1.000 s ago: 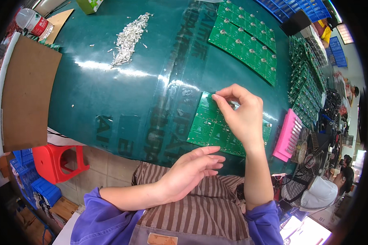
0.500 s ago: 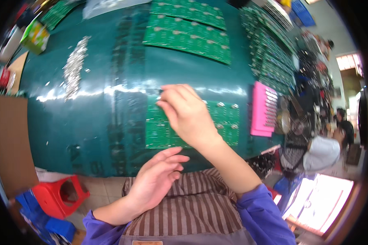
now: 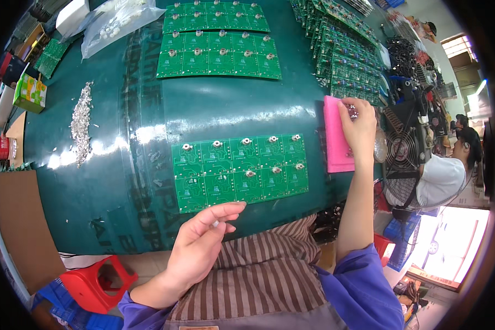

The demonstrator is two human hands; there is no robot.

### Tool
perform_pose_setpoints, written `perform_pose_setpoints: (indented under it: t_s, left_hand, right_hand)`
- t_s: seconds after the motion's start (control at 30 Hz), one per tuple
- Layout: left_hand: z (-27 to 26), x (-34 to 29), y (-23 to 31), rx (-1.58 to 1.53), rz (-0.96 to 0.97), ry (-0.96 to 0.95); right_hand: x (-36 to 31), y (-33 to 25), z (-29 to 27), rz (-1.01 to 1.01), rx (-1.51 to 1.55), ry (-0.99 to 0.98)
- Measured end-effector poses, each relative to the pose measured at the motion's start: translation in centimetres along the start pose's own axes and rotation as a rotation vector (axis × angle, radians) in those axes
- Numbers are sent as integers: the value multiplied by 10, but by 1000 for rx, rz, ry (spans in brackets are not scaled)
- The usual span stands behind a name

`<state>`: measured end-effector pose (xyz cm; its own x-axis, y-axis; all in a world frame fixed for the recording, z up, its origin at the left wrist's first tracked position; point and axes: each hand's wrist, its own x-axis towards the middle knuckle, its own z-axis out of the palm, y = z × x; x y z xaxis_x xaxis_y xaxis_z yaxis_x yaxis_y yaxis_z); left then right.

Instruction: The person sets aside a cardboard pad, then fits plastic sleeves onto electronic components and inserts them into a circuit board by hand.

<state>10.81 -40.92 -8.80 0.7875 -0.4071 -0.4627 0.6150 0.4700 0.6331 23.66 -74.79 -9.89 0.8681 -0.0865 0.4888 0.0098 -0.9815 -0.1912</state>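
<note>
A green circuit board [image 3: 221, 165] lies in front of me, with several round silver components [image 3: 246, 141] along its far row and on the right part of its near row. My left hand [image 3: 205, 231] hovers at the board's near edge, its fingers curled round a small whitish piece [image 3: 215, 224]. To the right of the board lies a pink foam block [image 3: 338, 157]. My right hand [image 3: 360, 125] is over that block, thumb and fingers closing about small shiny metal components [image 3: 352, 111] there. The hand partly hides them, and which one it grips is unclear.
Two more populated green boards [image 3: 219, 52] lie at the far side. Stacked boards [image 3: 355, 69] stand far right, beside a black fan [image 3: 401, 144]. A heap of small silver parts [image 3: 81, 124] and a plastic bag [image 3: 121, 25] are left. Another person [image 3: 445, 179] sits at right.
My right hand has left the board and moved right to the pink foam block. The left hand stays near the board's front edge, its fingers more curled. The view has shifted.
</note>
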Motion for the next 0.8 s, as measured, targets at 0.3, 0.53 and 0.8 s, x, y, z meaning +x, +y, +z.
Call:
perform_pose_setpoints:
  t_s: [0.3,0.53,0.8]
  left_hand:
    - [14,12,-8,-93,66,20]
    - [9,16,-12,-102,119,13]
    - [12,19,-21,-318,222,-59]
  right_hand:
    - [-1,-18,-4,191,87,87]
    - [-70,-132,-49,184,1115,-289]
    - [-98,-152,-56,148,1275,-496]
